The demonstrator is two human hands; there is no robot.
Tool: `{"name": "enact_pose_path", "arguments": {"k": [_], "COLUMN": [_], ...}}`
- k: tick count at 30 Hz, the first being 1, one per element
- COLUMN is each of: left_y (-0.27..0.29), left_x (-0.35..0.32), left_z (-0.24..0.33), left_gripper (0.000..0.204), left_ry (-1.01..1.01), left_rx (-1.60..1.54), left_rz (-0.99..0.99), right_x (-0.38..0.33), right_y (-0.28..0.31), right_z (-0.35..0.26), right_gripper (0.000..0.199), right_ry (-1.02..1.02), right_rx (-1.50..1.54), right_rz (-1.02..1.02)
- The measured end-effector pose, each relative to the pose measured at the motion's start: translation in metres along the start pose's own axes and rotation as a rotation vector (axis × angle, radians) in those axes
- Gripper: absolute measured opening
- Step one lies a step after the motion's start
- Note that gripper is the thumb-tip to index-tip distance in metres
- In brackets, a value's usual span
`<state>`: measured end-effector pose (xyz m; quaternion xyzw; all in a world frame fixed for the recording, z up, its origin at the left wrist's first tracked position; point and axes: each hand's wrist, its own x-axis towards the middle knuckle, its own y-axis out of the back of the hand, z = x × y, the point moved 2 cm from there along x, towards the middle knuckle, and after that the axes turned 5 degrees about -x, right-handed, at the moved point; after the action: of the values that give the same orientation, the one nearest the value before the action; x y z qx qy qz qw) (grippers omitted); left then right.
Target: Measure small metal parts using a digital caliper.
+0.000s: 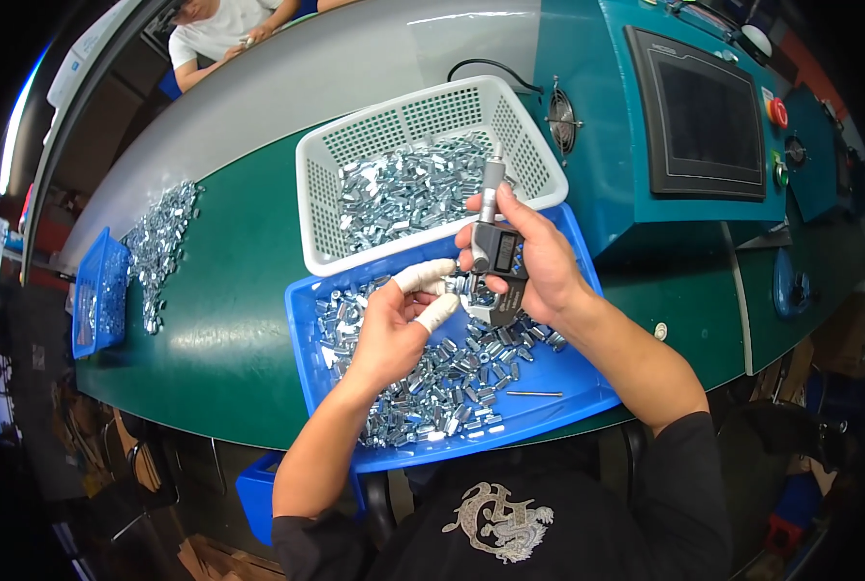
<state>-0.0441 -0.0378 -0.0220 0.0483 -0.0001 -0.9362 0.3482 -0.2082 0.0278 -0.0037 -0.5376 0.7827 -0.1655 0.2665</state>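
Note:
My right hand (546, 261) is wrapped around a digital micrometer (506, 254), its thumb up by the thimble. My left hand (386, 334), with white coverings on its fingertips, pinches a small silvery hex nut (459, 285) at the micrometer's jaws. How the nut sits between the jaws is partly hidden by the fingers. Both hands are above a blue tray (573, 387) that holds many loose long hex nuts (423, 397). A thin metal pin (534, 394) lies in the tray's right part.
Behind the tray, a white perforated basket (311, 208) holds more nuts. A nut pile (161, 232) and a small blue basket (89, 300) are on the green table (229, 329) at left. A teal machine with a dark screen (709, 116) stands right. Another person (224, 34) sits across.

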Motion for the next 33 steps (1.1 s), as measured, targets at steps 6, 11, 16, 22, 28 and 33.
{"name": "enact_pose_path", "arguments": {"k": [6,11,16,22,28,33], "left_y": [-0.0027,-0.0021,-0.0004,-0.0041,-0.0058,-0.0062], "left_x": [-0.0024,-0.0031,-0.0023,-0.0036,-0.0051,-0.0048], "left_z": [0.0036,0.0016,-0.0002,0.0027,0.0049,0.0052], "left_gripper": [0.024,0.023,0.023,0.023,0.024,0.024], "left_ry": [0.124,0.163,0.148,0.156,0.16,0.166], "left_rx": [-0.452,-0.455,-0.382,-0.461,-0.481,-0.489], "left_rz": [-0.063,-0.05,-0.061,-0.069,-0.075,-0.088], "right_x": [-0.0023,-0.0033,-0.003,-0.0028,-0.004,-0.0042], "right_y": [0.0009,0.0003,0.0011,0.0021,0.0006,0.0018], "right_z": [-0.0004,-0.0008,0.0001,0.0003,-0.0018,-0.0021], "right_gripper": [0.044,0.047,0.048,0.047,0.044,0.036], "right_ry": [0.025,0.022,0.035,0.043,0.041,0.048], "right_rx": [0.012,0.041,0.073,0.087,0.079,0.072], "right_rz": [-0.01,-0.023,-0.021,-0.053,-0.041,-0.03]}}
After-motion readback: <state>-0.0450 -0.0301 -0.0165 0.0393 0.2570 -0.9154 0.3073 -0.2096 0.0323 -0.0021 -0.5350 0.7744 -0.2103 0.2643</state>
